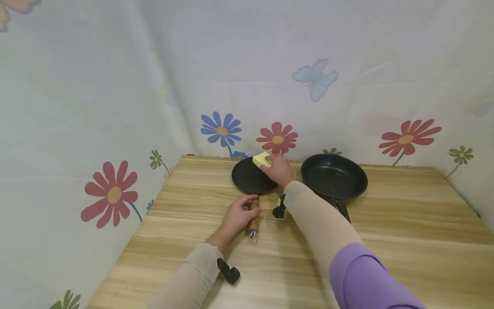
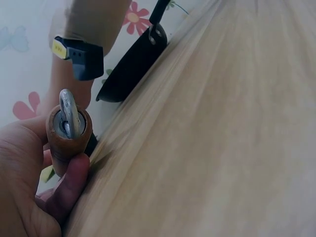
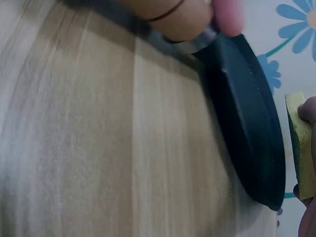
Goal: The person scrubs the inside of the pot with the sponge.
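A flat black pan (image 1: 251,177) with a wooden handle (image 1: 253,219) lies towards the back of the table. My left hand (image 1: 238,216) grips that handle between thumb and fingers; in the left wrist view the metal hanging ring (image 2: 72,116) at its end faces the camera. A yellow sponge (image 1: 262,159) is pinched in my right hand (image 1: 279,170), over the far right part of the pan. From the right wrist, the sponge (image 3: 300,143) appears beside the pan's rim with a strip of background between them, its side towards the pan darker.
A deeper black frying pan (image 1: 333,176) stands to the right, its dark handle (image 1: 342,210) pointing to the front and partly behind my right forearm. The wood-grain table (image 1: 417,240) meets a flowered backdrop (image 1: 247,86) at the back and left. Both wrists carry black camera mounts (image 1: 229,272).
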Demonstrator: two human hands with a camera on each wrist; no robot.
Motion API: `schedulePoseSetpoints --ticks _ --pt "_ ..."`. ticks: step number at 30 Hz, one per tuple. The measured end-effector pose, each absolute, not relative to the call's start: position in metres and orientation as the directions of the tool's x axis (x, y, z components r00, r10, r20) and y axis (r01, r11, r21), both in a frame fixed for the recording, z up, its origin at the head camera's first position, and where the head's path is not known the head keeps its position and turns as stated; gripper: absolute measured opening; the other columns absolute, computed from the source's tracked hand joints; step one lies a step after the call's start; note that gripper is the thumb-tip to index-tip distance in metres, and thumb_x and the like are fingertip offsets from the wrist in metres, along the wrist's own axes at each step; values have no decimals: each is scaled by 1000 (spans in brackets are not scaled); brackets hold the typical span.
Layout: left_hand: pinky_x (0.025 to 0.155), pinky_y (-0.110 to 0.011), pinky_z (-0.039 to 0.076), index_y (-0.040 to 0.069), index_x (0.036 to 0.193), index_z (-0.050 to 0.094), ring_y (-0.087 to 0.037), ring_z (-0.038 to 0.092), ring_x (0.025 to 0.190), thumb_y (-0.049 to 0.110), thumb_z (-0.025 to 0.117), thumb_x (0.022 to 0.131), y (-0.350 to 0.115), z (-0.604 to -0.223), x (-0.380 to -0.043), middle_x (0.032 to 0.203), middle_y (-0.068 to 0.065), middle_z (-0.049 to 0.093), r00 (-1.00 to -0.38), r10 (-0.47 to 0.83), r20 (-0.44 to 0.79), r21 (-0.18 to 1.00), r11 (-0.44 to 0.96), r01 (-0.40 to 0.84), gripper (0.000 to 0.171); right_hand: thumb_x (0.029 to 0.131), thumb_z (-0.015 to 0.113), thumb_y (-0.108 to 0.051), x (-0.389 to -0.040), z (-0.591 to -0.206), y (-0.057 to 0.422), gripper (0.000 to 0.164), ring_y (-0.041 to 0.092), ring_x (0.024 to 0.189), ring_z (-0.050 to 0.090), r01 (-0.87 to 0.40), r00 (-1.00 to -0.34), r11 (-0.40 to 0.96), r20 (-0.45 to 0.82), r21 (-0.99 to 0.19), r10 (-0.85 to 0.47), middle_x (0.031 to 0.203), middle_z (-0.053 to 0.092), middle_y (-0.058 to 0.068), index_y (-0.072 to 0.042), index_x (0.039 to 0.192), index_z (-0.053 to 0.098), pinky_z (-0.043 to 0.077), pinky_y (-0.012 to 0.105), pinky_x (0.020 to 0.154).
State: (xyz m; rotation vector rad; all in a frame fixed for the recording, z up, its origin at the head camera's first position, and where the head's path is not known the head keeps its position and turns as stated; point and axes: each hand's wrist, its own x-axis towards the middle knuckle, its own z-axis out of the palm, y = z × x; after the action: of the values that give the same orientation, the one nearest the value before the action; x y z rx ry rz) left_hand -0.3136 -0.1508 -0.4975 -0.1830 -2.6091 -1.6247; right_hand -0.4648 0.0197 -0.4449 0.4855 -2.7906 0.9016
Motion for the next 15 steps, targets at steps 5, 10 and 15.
schedulePoseSetpoints --ticks 5,10,15 --pt "89 -41 51 16 132 68 -25 60 107 25 78 87 -151 -493 -311 123 -11 64 -992 69 104 889 441 124 48 93 64 -30 -466 -449 10 50 36 124 56 -371 -926 762 267 -530 -265 136 60 20 0 132 64 42 48 107" --pt "95 -44 48 16 131 68 -25 60 109 26 78 86 -149 -492 -311 123 -11 65 -989 71 127 887 438 146 47 93 66 -31 -470 -452 4 49 35 122 57 -379 -923 771 268 -511 -276 133 62 20 0 131 65 43 48 106" --pt "92 -43 50 17 131 69 -25 59 109 27 79 86 -150 -495 -309 125 -11 63 -992 57 116 894 429 129 47 92 68 -33 -474 -460 1 49 33 117 59 -372 -926 773 259 -513 -274 130 63 18 0 128 67 46 46 103"
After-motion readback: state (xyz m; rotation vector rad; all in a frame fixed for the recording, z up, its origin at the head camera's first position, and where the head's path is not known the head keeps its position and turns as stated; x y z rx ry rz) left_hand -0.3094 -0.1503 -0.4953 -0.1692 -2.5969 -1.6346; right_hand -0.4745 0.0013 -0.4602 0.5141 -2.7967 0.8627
